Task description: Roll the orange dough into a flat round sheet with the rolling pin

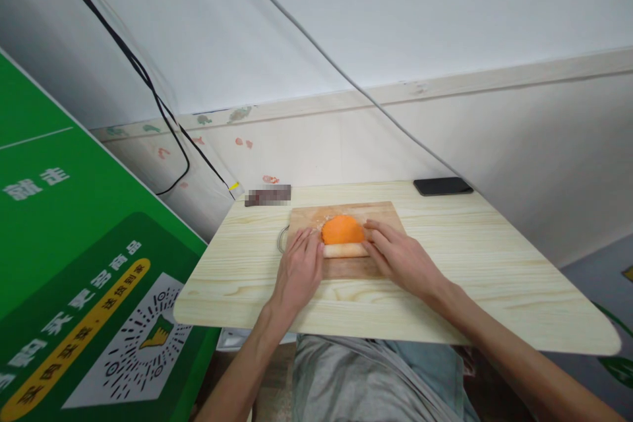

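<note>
A flattened orange sheet of dough (pixel 343 229) with a rounded far edge lies on a wooden cutting board (pixel 352 269). Across its near side runs a short, pale rolling pin (pixel 342 250). My left hand (pixel 299 267) is closed over the pin's left end, fingers bent and pointing forward. At the other end my right hand (pixel 404 256) holds the pin, thumb and fingers close around it. Both ends of the pin are hidden by the hands. White flour-like specks show on the board by the dough's far left edge.
The board lies on a light wood-grain table (pixel 222 277), its metal handle (pixel 283 239) at the left. A black phone (pixel 443 186) and a blurred-out dark item (pixel 268 196) lie along the back. A green sign (pixel 99 224) stands left; cables (pixel 143 72) hang against the wall.
</note>
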A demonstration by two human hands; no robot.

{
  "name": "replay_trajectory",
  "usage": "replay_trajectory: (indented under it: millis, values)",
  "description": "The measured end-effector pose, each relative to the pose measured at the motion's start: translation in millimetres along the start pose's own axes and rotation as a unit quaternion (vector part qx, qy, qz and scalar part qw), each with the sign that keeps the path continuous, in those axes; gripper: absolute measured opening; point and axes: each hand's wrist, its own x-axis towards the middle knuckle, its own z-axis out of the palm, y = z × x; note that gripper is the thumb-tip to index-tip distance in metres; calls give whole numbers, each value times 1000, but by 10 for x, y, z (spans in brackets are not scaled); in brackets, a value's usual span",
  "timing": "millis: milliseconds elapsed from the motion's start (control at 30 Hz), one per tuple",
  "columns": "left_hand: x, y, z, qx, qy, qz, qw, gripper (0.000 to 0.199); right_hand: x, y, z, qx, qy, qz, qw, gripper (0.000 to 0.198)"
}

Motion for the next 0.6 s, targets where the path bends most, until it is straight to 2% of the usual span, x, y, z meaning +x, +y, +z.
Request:
replay_trajectory:
  millis: [233,433,600]
  values:
    - [255,-79,58,45,-55,-4,997,52,70,61,107,-62,-24,3,998,48]
    - [332,-133,144,70,-50,-25,996,45,105,109,180,-88,-40,3,995,55]
    - [344,-172,182,72,-69,-32,995,48,239,109,147,-96,-68,10,993,57]
